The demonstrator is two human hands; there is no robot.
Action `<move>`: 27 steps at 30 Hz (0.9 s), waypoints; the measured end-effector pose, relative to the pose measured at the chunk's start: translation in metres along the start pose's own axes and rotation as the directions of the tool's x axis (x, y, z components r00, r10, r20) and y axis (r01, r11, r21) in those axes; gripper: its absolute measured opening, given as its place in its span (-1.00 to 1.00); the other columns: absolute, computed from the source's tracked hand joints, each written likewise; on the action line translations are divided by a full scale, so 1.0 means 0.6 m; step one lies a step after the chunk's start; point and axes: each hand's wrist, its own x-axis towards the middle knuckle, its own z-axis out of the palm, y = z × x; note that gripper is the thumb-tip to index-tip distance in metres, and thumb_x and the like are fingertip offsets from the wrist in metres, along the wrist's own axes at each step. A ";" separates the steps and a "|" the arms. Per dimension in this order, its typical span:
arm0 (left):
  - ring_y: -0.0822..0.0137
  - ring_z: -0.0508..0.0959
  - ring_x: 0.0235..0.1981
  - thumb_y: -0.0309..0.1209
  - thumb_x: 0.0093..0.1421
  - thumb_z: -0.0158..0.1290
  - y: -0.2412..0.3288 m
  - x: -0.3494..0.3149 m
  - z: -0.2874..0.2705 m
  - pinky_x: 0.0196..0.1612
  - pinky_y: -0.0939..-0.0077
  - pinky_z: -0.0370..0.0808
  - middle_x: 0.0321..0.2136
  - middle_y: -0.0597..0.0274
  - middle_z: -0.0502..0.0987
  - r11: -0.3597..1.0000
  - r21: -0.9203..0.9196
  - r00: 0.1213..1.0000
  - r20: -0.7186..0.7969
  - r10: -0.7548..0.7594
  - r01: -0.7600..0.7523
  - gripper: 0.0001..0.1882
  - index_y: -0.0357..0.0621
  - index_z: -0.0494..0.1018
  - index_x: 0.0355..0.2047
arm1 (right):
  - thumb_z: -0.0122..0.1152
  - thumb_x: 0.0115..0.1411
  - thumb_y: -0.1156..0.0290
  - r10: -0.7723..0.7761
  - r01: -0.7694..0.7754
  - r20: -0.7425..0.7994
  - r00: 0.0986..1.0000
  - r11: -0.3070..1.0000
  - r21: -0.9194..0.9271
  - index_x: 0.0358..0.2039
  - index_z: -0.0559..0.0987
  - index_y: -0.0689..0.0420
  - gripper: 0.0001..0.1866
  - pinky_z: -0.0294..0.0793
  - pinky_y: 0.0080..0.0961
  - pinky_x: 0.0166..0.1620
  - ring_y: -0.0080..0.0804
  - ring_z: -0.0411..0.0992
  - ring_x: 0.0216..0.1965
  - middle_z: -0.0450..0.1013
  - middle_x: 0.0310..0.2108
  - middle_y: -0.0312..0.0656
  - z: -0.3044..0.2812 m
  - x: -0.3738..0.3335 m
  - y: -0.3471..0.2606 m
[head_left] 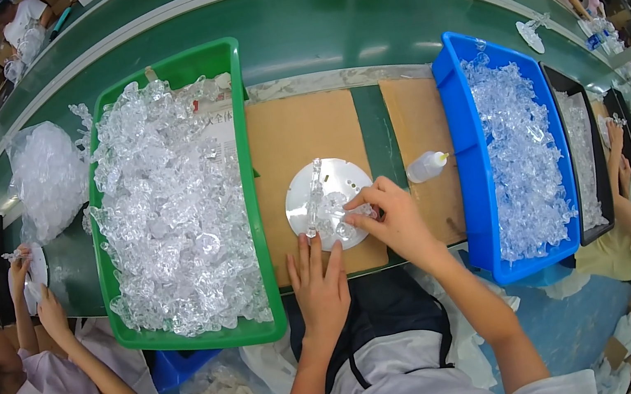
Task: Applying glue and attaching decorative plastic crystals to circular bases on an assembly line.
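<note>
A round white disc (295,194) lies on a cardboard sheet before me. Clear plastic parts (336,206) stand or lie on it, among them a long narrow clear piece (315,184) across its left half. My left hand (320,290) rests flat at the disc's near edge, fingers stretched out, fingertips by the lower end of the narrow piece. Over the disc's right side, my right hand (396,221) pinches a small clear plastic part, mostly hidden by the fingers. To the right lies a squeeze bottle (427,166) with a yellowish tip.
A green crate (263,231) heaped with clear parts stands left, a blue crate (471,171) with smaller clear parts right. Beyond it is a black tray (600,174). A plastic bag (48,181) sits far left. Co-workers sit on both sides; a raised ledge runs behind.
</note>
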 end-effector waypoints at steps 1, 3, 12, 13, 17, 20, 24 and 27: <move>-0.10 0.17 0.22 -0.46 0.16 -0.06 -0.002 0.000 0.001 0.22 -0.13 0.00 0.21 -0.09 0.16 1.000 0.003 1.000 -0.002 0.005 -0.005 -0.64 -0.12 0.40 -0.01 | 0.35 -0.04 0.38 0.001 -0.001 0.000 1.000 1.000 0.000 -0.40 0.59 0.13 -0.81 0.28 -0.53 -0.43 -0.41 0.27 -0.52 0.25 -0.53 -0.23 -0.002 0.004 0.001; -0.10 0.17 0.22 -0.45 0.17 -0.07 -0.001 0.001 0.000 0.22 -0.13 0.00 0.21 -0.09 0.15 1.000 0.007 1.000 -0.004 0.012 -0.012 -0.64 -0.12 0.40 0.00 | 0.36 -0.04 0.34 0.003 -0.003 0.077 0.997 1.000 0.007 -0.44 0.52 0.16 -0.78 0.27 -0.52 -0.42 -0.41 0.26 -0.53 0.24 -0.54 -0.21 -0.010 0.013 0.001; 0.07 0.40 -0.03 -0.21 0.06 0.14 0.037 0.047 0.025 0.08 -0.17 0.17 -0.17 0.06 0.42 0.946 0.297 0.965 -0.256 -0.055 0.132 -0.57 0.22 0.44 0.00 | 0.37 -0.05 0.29 0.065 -0.065 -0.010 0.998 0.998 0.013 -0.43 0.48 0.17 -0.71 0.26 -0.52 -0.45 -0.43 0.25 -0.53 0.24 -0.55 -0.22 0.001 -0.002 0.001; 0.09 0.40 -0.07 -0.22 0.06 0.15 0.038 0.046 0.025 0.07 -0.18 0.18 -0.20 0.07 0.42 0.947 0.290 0.963 -0.262 -0.060 0.138 -0.58 0.22 0.45 -0.02 | 0.37 -0.05 0.29 0.067 -0.067 -0.016 0.998 0.998 0.014 -0.43 0.48 0.17 -0.71 0.26 -0.52 -0.45 -0.43 0.25 -0.53 0.24 -0.55 -0.22 -0.002 -0.002 0.007; 0.10 0.39 -0.12 -0.23 0.07 0.15 0.038 0.046 0.027 0.07 -0.18 0.17 -0.21 0.07 0.40 0.945 0.290 0.963 -0.257 -0.076 0.152 -0.60 0.24 0.47 -0.04 | 0.39 -0.07 0.34 0.065 -0.053 -0.111 0.992 0.993 0.110 -0.32 0.50 0.14 -0.69 0.29 -0.54 -0.43 -0.50 0.30 -0.48 0.39 -0.42 -0.28 -0.026 -0.017 0.007; 0.08 0.37 -0.09 -0.25 0.08 0.14 0.036 0.044 0.021 0.08 -0.19 0.15 -0.20 0.05 0.38 0.957 0.248 0.963 -0.256 -0.083 0.148 -0.62 0.23 0.48 -0.04 | 0.41 -0.09 0.42 0.090 -0.025 -0.486 0.870 0.990 0.139 -0.12 0.45 0.14 -0.52 0.36 -0.58 -0.34 -0.51 0.38 -0.36 0.45 -0.25 -0.29 -0.043 -0.038 0.013; 0.03 0.35 -0.09 -0.33 0.04 0.19 0.048 0.043 0.015 0.02 0.04 0.19 -0.24 0.04 0.33 0.970 0.216 0.973 -0.223 -0.064 0.114 -0.61 0.18 0.52 -0.07 | 0.40 -0.06 0.42 0.025 -0.099 -0.766 0.642 0.994 -0.051 -0.05 0.34 0.21 -0.43 0.41 -0.54 -0.16 -0.37 0.44 -0.17 0.46 -0.24 -0.16 -0.048 -0.017 0.067; 0.01 0.35 -0.09 -0.38 0.04 0.18 0.049 0.051 0.020 -0.02 0.13 0.20 -0.26 0.03 0.32 0.969 0.215 0.965 -0.254 -0.061 0.118 -0.61 0.15 0.52 -0.07 | 0.42 -0.04 0.36 0.243 -0.094 -0.467 0.850 0.943 0.320 -0.12 0.33 0.23 -0.46 0.43 -0.48 -0.14 -0.34 0.47 -0.19 0.49 -0.26 -0.10 -0.055 -0.018 0.069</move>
